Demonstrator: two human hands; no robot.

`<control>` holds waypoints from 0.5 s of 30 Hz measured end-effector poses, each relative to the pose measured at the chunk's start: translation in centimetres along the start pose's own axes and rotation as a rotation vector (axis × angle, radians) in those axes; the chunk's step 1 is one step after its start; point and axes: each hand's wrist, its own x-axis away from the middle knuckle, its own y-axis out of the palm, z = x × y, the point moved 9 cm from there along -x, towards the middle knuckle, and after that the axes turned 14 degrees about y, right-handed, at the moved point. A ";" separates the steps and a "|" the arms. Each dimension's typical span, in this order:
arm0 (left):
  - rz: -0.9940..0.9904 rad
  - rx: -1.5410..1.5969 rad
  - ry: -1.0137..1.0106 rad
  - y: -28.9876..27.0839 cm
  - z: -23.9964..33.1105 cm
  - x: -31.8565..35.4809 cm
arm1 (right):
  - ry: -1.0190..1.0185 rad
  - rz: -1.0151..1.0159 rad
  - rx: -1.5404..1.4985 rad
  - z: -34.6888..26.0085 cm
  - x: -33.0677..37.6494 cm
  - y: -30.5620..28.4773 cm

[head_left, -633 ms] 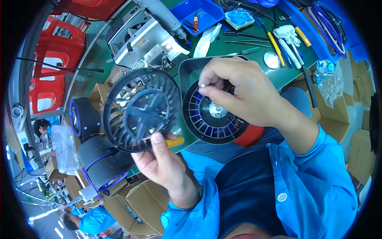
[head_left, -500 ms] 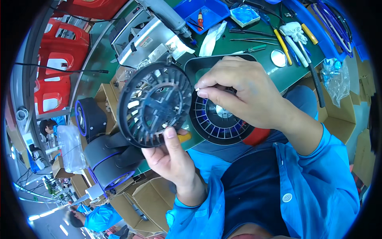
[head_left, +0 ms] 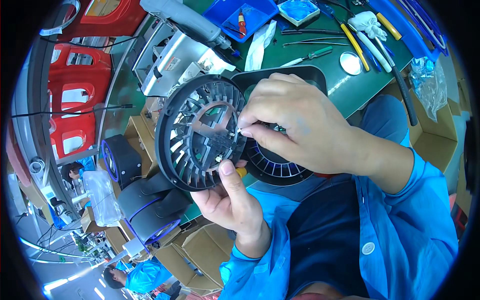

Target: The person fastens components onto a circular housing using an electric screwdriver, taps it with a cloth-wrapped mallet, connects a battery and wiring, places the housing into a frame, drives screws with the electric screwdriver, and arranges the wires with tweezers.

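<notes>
Head view, looking down. The left hand [head_left: 227, 200] grips a round black fan grille [head_left: 200, 132] from below, thumb pressed on its lower rim, fingers closed behind it; the grille is held up off the tabletop [head_left: 320, 75], tilted toward the person, slats radiating from a flat cross-shaped hub. The right hand [head_left: 300, 125] comes in from the right, thumb and forefinger pinched together at the grille's right edge on something small and pale; too small to tell what. Just behind and under the right hand lies a black fan housing [head_left: 280, 167] with ribbed blue-lit ring, partly hidden by the hand.

On the green tabletop beyond: a blue tray [head_left: 240, 12] with a small red-handled tool, a green-handled screwdriver [head_left: 307, 55], a round metal lid [head_left: 351, 63], yellow-handled tools [head_left: 355, 40], and a white glove [head_left: 367, 22]. Upper left, a grey metal machine [head_left: 175, 55]. Left of the grille, black cylindrical housings [head_left: 150, 205] among cardboard boxes [head_left: 200, 250]. Red plastic stools [head_left: 75, 100] stand far left.
</notes>
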 end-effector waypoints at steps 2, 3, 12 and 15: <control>0.004 -0.023 0.032 0.1 0.3 0.0 | 0.019 -0.006 0.019 -0.1 0.1 0.1; 0.003 -0.024 0.033 0.3 0.3 0.1 | 0.019 -0.005 0.017 -0.2 0.1 0.2; 0.005 -0.032 0.054 0.6 0.5 0.5 | 0.072 -0.007 -0.005 0.0 0.2 0.7; -0.030 0.007 0.039 0.8 0.4 0.7 | 0.088 -0.010 -0.025 0.3 0.2 0.8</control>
